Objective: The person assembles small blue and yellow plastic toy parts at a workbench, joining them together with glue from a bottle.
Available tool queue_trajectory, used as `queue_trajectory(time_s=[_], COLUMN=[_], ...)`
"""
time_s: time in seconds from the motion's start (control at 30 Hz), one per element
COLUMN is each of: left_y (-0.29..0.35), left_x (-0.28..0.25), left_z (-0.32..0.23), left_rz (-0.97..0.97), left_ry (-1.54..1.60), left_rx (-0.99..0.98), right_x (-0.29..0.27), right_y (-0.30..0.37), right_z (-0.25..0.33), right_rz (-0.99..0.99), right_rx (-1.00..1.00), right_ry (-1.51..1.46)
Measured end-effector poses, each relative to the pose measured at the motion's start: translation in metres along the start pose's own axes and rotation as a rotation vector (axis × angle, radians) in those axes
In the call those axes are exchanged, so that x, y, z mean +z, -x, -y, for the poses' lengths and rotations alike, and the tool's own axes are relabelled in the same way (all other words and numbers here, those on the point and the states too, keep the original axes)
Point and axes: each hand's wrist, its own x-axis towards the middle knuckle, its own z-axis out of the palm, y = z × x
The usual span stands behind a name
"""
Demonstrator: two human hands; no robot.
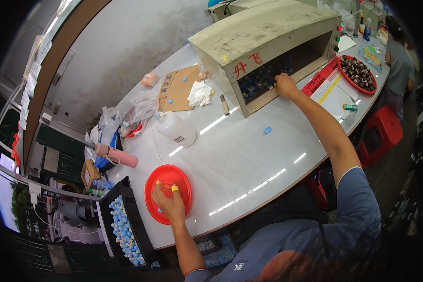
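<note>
Head view: the left hand (172,204) is down in a shallow, round red plastic bowl (187,188) on the glossy pale bench (239,174). Its yellow-tipped fingers (175,187) stand apart with something reddish between them; I cannot tell whether it is gripped. The right hand (285,86) reaches into the open front of a scuffed cream metal box (268,30), at the edge of the small blue pieces (258,85) lying inside. Its fingers look bent, but whether they grasp a piece cannot be told.

Good handling here would mean a light fingertip pinch, taking pieces from the near edge and keeping the knuckles clear of the frame. The box's roof and side wall shade and limit access to the deeper pieces.

A long black tray (137,221) of blue-and-white pieces sits just left of the bowl. A squat white plastic bottle (176,129) stands beyond it, near the straight line between the hands but apart from both. One loose blue piece (268,130) lies in front of the box.
</note>
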Motion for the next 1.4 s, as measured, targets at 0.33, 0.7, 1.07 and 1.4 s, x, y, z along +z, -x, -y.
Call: queue_trajectory(time_s=[0.33, 0.7, 1.07, 1.4], left_y=[0.015, 0.025, 0.031, 0.031], left_x=[0.022, 0.032, 0.035, 0.042], left_z=[-0.035, -0.054, -0.064, -0.068], left_rz=[0.063, 0.131, 0.185, 0.177], left_ry=[0.231, 0.339, 0.409, 0.46], left_rx=[0.201, 0.294, 0.281, 0.316], right_x=[0.013, 0.049, 0.042, 0.01], right_y=[-0.028, -0.061, -0.043, -0.017], right_z=[-0.01, -0.056, -0.036, 0.006], right_rz=[-0.076, -0.134, -0.144, 0.008], right_rx=[0.207, 0.082, -0.067, -0.126], right_ry=[-0.049, 0.039, 0.15, 0.18])
